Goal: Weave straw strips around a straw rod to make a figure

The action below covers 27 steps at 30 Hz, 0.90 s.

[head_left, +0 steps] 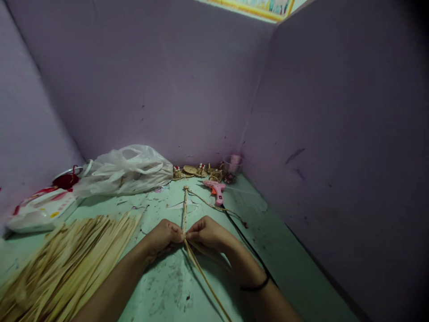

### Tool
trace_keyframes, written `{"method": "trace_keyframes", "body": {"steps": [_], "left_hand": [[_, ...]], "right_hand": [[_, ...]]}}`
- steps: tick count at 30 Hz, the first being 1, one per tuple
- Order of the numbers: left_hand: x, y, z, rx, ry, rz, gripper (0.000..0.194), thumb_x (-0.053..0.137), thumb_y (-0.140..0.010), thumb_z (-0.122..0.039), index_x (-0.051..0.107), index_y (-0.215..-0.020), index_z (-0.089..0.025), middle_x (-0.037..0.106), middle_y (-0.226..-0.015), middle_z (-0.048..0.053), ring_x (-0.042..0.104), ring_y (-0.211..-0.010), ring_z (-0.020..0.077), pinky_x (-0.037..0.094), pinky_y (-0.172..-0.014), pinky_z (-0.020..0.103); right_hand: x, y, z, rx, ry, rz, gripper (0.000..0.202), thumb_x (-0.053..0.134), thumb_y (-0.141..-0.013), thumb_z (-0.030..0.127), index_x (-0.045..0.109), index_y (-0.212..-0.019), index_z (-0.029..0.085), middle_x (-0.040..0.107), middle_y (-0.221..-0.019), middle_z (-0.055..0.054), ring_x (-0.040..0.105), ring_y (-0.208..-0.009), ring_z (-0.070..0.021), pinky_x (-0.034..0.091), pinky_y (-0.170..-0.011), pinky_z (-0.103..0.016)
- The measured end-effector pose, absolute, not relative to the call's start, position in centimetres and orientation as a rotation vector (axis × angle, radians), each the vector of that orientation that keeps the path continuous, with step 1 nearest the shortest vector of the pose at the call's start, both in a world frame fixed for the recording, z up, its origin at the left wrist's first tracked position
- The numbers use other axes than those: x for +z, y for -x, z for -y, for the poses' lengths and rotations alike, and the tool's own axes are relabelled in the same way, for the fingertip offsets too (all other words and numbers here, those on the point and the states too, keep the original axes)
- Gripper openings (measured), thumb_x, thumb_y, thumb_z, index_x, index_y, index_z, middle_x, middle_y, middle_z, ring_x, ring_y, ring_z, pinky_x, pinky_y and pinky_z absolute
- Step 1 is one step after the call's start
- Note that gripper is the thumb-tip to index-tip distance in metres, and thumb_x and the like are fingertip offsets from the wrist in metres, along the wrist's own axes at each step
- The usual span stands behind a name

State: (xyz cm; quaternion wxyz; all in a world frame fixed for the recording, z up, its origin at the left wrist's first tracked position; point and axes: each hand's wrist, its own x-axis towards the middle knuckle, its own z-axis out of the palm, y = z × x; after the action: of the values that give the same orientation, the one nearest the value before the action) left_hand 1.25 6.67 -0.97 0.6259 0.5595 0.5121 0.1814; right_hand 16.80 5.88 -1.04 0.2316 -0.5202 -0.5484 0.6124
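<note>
A thin braid of dried straw-like strips (185,210) runs from a knotted far end on the green surface toward me. Both hands pinch its near end, side by side. My left hand (165,235) closes on it from the left with thumb and bent fingers. From the right, my right hand (205,232) grips the same spot between thumb and forefinger. Loose strips (203,270) trail from between the hands toward the lower right. A thin cord (214,205) curves from the braid's far end to the right. The fingertips partly hide the point where the strips cross.
A pile of dried strips (73,264) covers the left side. A pink glue gun (216,190) with a black cable (244,239) lies right of the braid. Farther back are a plastic bag (125,172), woven pieces (191,170) and a white package (43,208). Purple walls (167,89) enclose the surface.
</note>
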Motion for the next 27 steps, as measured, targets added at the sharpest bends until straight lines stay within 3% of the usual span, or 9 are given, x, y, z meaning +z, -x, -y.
{"method": "trace_keyframes", "body": {"steps": [3,7,12,18,27], "left_hand": [[-0.9,-1.3,-6.7,0.419,-1.289,-1.168,0.016,0.049,-0.054,-0.023,0.039,-0.045,-0.016,0.026,-0.034,-0.009,0.017,-0.028,0.0018,0.008,-0.029,0.018],[-0.9,-1.2,-6.6,0.413,-1.317,-1.175,0.015,0.049,-0.055,-0.023,0.04,-0.046,-0.016,0.028,-0.034,-0.009,0.017,-0.028,0.0021,0.007,-0.029,0.018],[-0.8,-1.1,-6.5,0.409,-1.323,-1.166,0.017,0.048,-0.055,-0.023,0.036,-0.044,-0.017,0.027,-0.034,-0.008,0.017,-0.028,0.0021,0.007,-0.029,0.018],[-1.0,-1.2,-6.6,0.405,-1.309,-1.163,0.014,0.047,-0.054,-0.022,0.038,-0.044,-0.017,0.027,-0.034,-0.009,0.017,-0.027,0.0022,0.007,-0.028,0.018],[-1.0,-1.2,-6.6,0.414,-1.31,-1.168,0.017,0.049,-0.055,-0.025,0.038,-0.045,-0.017,0.025,-0.034,-0.009,0.017,-0.027,0.0023,0.007,-0.028,0.018]], "right_hand": [[-1.2,-16.5,-5.6,1.705,1.429,1.431,0.011,0.05,-0.06,0.013,0.057,-0.052,0.01,0.05,-0.041,0.003,0.044,-0.038,-0.0066,0.034,-0.043,-0.019],[-1.3,-16.1,-5.7,1.754,1.43,1.197,0.013,0.05,-0.058,0.008,0.059,-0.068,0.011,0.053,-0.044,0.003,0.05,-0.042,-0.0094,0.038,-0.046,-0.02],[-2.5,-16.0,-6.2,1.544,1.463,1.223,0.002,0.056,-0.056,0.011,0.054,-0.057,0.011,0.046,-0.039,0.006,0.037,-0.035,-0.0041,0.027,-0.037,-0.017],[-2.5,-16.1,-5.8,1.535,1.503,1.285,0.014,0.059,-0.059,0.022,0.052,-0.052,0.012,0.038,-0.036,0.007,0.027,-0.032,-0.0028,0.018,-0.035,-0.018],[-1.9,-16.1,-5.2,1.346,1.581,1.561,0.01,0.054,-0.057,0.018,0.06,-0.056,0.01,0.039,-0.041,0.005,0.03,-0.04,-0.0036,0.021,-0.038,-0.017]]}}
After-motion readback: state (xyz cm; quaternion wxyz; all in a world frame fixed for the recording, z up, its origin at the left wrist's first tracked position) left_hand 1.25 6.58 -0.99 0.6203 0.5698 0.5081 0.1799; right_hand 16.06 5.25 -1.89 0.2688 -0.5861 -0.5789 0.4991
